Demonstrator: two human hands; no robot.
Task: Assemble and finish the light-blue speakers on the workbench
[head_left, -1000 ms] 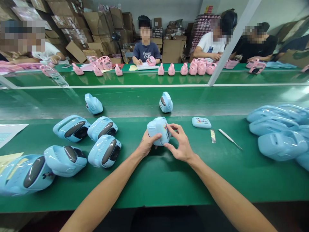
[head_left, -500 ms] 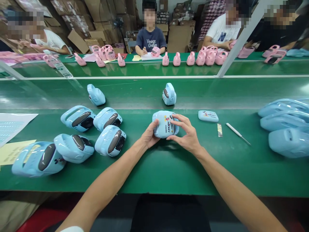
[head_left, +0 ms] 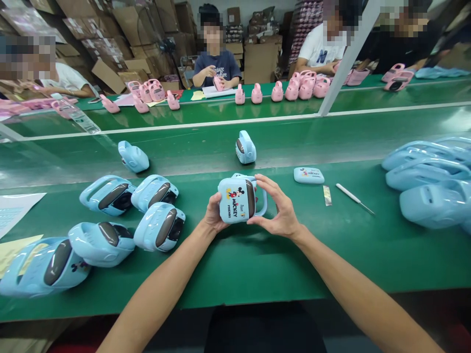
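A light-blue plastic casing [head_left: 232, 201] with a carrying handle, a dark panel and a "Mickey Friends" print is held just above the green bench. My left hand [head_left: 214, 212] is closed round its left side, fingers partly hidden behind it. My right hand [head_left: 276, 206] grips its right side by the handle, thumb below and fingertips at the top edge. Right of my hands lie a loose light-blue printed cover [head_left: 309, 175], a small pale strip [head_left: 327, 195] and a white-handled screwdriver [head_left: 355, 199]. Another blue casing [head_left: 246, 147] stands just beyond my hands.
Several finished-looking blue casings [head_left: 159, 226] stand at left, near papers [head_left: 18, 211]. More blue shells [head_left: 434, 206] are piled at right. A white rail [head_left: 184, 129] crosses the bench; beyond it are pink casings [head_left: 304, 87], a plastic bottle [head_left: 79, 116] and several people.
The casing has been turned so its printed face, dark panel and handle now show. Both hands still hold it. The view has tilted. Across the bench, a person has lifted a pink casing.
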